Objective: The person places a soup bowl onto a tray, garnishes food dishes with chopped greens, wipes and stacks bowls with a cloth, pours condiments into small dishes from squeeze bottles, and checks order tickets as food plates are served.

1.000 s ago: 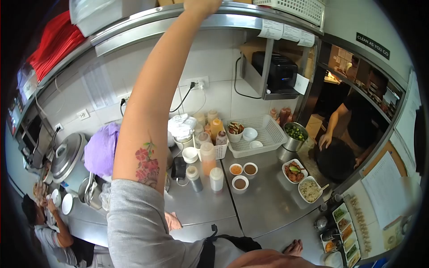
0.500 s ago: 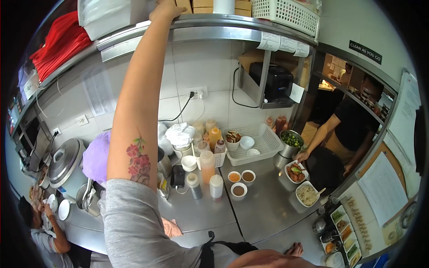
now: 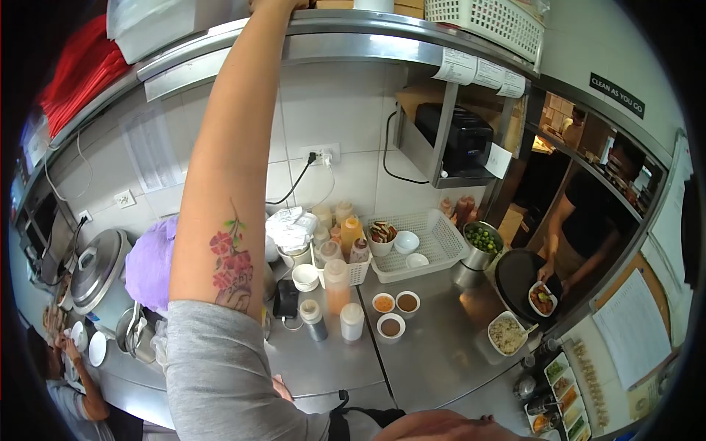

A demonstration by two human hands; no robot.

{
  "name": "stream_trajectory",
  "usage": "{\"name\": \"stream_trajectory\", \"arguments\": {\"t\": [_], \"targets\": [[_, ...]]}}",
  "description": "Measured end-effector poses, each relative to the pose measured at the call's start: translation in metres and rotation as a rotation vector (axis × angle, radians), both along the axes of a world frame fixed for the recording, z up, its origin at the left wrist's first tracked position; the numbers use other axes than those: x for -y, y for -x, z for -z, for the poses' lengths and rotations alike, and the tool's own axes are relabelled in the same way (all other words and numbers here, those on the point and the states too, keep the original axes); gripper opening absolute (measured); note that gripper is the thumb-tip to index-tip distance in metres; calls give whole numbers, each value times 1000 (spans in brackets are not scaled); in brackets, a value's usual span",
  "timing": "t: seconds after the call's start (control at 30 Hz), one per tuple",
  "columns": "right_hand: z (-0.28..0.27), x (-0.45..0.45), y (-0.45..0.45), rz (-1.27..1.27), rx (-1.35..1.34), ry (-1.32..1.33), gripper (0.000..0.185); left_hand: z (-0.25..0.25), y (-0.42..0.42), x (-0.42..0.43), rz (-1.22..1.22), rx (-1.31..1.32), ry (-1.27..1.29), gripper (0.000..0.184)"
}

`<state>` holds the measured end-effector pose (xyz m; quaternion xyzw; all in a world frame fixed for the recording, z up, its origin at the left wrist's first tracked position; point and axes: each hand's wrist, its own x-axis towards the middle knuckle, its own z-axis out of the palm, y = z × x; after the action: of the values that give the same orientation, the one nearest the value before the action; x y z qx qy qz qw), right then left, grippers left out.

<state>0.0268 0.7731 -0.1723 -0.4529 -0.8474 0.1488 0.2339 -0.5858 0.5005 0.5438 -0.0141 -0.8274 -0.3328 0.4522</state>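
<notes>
My left arm [image 3: 228, 176], in a grey sleeve, reaches up to the metal shelf [image 3: 353, 45]. My left hand [image 3: 271, 5] is cut off by the top edge beside brown boxes [image 3: 408, 7]; its fingers are out of sight. Only a sliver at the bottom edge looks like my right hand [image 3: 485, 417], so its fingers cannot be read. Below my arm, squeeze bottles [image 3: 337, 287] and three small sauce cups [image 3: 391, 325] stand on the steel counter [image 3: 434, 367]. A pinkish thing [image 3: 282, 386] pokes out by my sleeve, too covered to name.
Across the pass, a co-worker's hand [image 3: 544, 273] holds a bowl of saucy food [image 3: 541, 299] at a round black tray [image 3: 517, 273]. A rice bowl [image 3: 506, 334] stands nearby. A plastic basket [image 3: 434, 253] and a lidded pot [image 3: 99, 268] line the back. Another person [image 3: 77, 375] works at left.
The co-worker has moved the bowl of saucy food from the counter rightward to the black tray, which shows more fully. My view has tilted slightly down, so less of my left hand shows.
</notes>
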Motion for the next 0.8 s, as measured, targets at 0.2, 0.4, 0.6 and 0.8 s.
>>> {"name": "stream_trajectory", "arguments": {"t": [0.2,0.4,0.6,0.8], "targets": [[-1,6,4,3,39,-54,32,-5,21,-1,-92,30,-6,117],[48,-56,-12,-248,92,-1376,32,11,3,-2,-93,-334,76,93],[45,-56,-12,-283,41,-1411,31,43,-64,34,-236,-836,184,90],[-22,15,1,-6,38,-70,30,42,-81,128,-565,-730,-183,125]]}}
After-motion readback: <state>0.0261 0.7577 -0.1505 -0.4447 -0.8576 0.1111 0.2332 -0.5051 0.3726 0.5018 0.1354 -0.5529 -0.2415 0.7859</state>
